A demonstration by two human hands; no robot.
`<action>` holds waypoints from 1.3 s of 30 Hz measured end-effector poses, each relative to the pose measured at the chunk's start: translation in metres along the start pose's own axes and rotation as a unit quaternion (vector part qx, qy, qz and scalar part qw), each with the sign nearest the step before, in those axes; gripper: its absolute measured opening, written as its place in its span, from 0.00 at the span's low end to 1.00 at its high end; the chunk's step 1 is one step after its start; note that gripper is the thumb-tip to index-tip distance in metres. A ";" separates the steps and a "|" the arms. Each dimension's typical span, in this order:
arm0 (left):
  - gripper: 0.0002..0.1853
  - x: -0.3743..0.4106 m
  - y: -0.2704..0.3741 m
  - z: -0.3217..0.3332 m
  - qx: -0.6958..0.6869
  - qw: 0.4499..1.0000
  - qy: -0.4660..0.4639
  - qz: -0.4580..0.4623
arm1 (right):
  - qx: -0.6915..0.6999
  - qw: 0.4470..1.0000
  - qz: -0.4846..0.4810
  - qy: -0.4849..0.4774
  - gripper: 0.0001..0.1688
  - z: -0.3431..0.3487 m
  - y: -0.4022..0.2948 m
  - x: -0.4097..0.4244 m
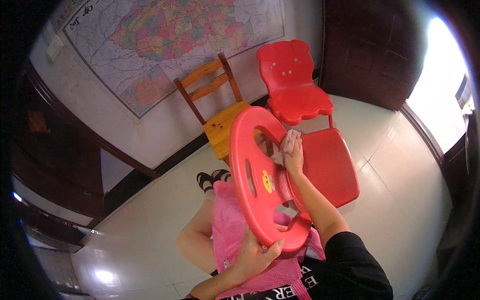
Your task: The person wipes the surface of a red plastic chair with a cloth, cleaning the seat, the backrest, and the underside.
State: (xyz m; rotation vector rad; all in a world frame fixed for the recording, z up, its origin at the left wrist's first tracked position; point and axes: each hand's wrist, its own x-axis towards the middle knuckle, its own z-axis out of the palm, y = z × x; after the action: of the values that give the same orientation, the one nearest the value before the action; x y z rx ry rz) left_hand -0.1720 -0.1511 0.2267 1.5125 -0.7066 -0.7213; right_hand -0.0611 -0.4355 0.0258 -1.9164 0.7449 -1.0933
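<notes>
A red plastic child's chair leans over my lap, its curved backrest (258, 210) facing up, with a slot, cutouts and a yellow cartoon sticker (267, 181). My left hand (258, 255) grips the backrest's lower rim, thumb on top and some fingers behind it. In my right hand (294, 157) is a bunched pale cloth (291, 141), pressed against the far arm of the backrest. Beyond that wrist lies a flat red seat (332, 168); where it joins the backrest is partly hidden by my forearm. A pink checked apron (230, 213) covers my lap.
Ahead stand a wooden chair (221, 127) and a red bear-shaped child's chair (296, 93), close to the held one. A wall map (180, 37) hangs behind them. Dark doors (369, 56) flank a bright doorway (435, 90) at right. The floor is pale tile (150, 232).
</notes>
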 end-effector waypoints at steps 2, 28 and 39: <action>0.28 0.000 -0.001 0.006 -0.044 0.998 0.014 -0.036 | 0.036 0.998 0.041 -0.010 0.29 0.002 0.002 0.008; 0.23 0.013 -0.034 -0.016 0.033 0.997 0.058 0.042 | 0.170 0.938 -0.266 -0.141 0.39 -0.063 -0.203 -0.019; 0.17 0.016 -0.023 -0.013 0.022 0.992 0.106 0.071 | 0.240 0.963 -0.121 0.008 0.36 -0.005 -0.170 0.027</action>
State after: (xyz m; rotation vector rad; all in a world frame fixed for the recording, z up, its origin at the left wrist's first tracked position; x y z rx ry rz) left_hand -0.1510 -0.1546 0.2044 1.5356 -0.6650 -0.4330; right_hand -0.0354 -0.3706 0.1837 -1.6040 0.2188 -1.3007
